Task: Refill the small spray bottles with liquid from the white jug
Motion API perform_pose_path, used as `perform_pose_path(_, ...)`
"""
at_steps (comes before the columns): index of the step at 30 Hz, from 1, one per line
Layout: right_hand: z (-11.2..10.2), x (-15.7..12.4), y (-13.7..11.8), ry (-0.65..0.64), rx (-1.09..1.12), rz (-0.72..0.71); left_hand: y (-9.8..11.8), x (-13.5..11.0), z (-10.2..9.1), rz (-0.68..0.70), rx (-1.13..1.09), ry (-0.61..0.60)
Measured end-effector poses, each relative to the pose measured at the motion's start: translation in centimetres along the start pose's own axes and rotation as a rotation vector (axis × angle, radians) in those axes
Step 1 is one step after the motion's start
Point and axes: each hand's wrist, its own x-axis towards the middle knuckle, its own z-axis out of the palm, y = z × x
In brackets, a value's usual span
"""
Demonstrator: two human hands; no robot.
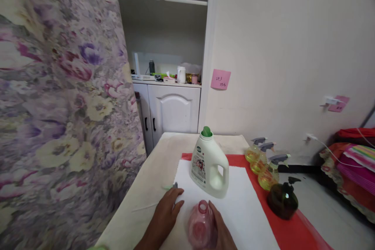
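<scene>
My right hand [222,228] is wrapped along the right side of a pink transparent bottle [199,226], which stands uncapped on a white sheet [238,207]. My left hand [164,215] is just left of the bottle, thumb and fingers apart, with nothing visible between them. Right beyond its fingertips lies a grey and pale green spray head [175,185], partly hidden by the hand. A thin white tube [143,207] on the table runs toward that hand. Behind the bottle stands a large pale green detergent jug [208,166] with a handle, a green piece [206,131] in its mouth.
Several spray bottles with yellow liquid [268,175] line the right side on a red cloth [265,203]. A dark green pump bottle [283,201] sits nearest on that side. A floral curtain [67,125] hangs left. A white cabinet [178,109] and wall stand behind the table.
</scene>
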Motion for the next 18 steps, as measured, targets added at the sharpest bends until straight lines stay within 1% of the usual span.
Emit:
perform_pose_path(2, -0.9, -0.2, 0.4, 0.040, 0.031, -0.057, 0.7, 0.0, -0.3, -0.001, -0.147, 0.011)
perform_pose_path(4, -2.3, -0.2, 0.6, 0.038, 0.079, -0.115, 1.5, -0.1, -0.7, -0.017, -0.325, 0.012)
perform_pose_path(6, -4.1, 0.1, 0.2, 0.040, 0.117, -0.119, 2.3, -0.1, -1.0, -0.022, -0.437, -0.013)
perform_pose_path(9, -6.9, 1.4, -1.8, 0.151, 0.134, -0.097, 3.4, -0.4, -0.9, -0.013, -0.526, -0.090)
perform_pose_path(11, -8.3, 2.9, -3.5, 0.266, 0.143, -0.074, 4.0, -0.6, -0.4, -0.018, -0.586, -0.131)
perform_pose_path(14, -9.4, 5.6, -5.7, 0.347, 0.163, -0.113, 4.6, -0.7, 0.5, 0.005, -0.651, -0.157)
perform_pose_path(16, -9.5, 7.4, -6.6, 0.330, 0.180, -0.142, 4.8, -0.7, 1.1, 0.029, -0.678, -0.172)
perform_pose_path(18, -9.4, 9.0, -6.9, 0.289, 0.189, -0.152, 4.9, -0.5, 1.5, 0.015, -0.693, -0.180)
